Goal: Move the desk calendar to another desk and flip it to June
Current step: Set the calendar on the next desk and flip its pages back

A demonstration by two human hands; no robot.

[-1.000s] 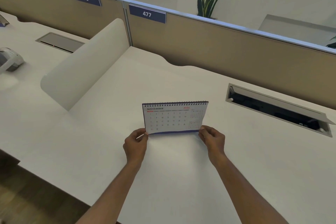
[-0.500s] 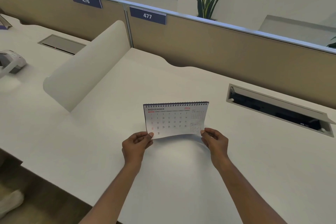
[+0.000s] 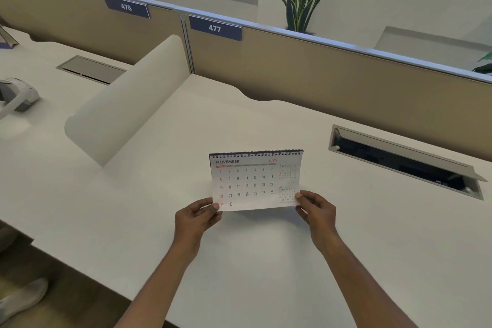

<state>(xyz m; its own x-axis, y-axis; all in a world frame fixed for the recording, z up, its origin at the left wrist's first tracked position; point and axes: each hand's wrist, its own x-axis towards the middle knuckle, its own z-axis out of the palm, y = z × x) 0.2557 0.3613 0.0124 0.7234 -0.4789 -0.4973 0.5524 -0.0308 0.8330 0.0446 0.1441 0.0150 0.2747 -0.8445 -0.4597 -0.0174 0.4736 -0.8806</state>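
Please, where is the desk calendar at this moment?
Head view, centre: the desk calendar is on the white desk, left of the open cable hatch, below sign 477; left hand and right hand pinch its front page's lower corners.

Room on desk (image 3: pixel 266 261) ahead, white divider (image 3: pixel 127 109) left, cable tray (image 3: pixel 399 162) right

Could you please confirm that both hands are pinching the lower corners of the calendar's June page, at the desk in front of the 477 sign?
Not quite: the head view shows the calendar open at November, not June. The rest holds: the left hand and right hand pinch that page's lower corners, at the desk in front of the 477 sign.
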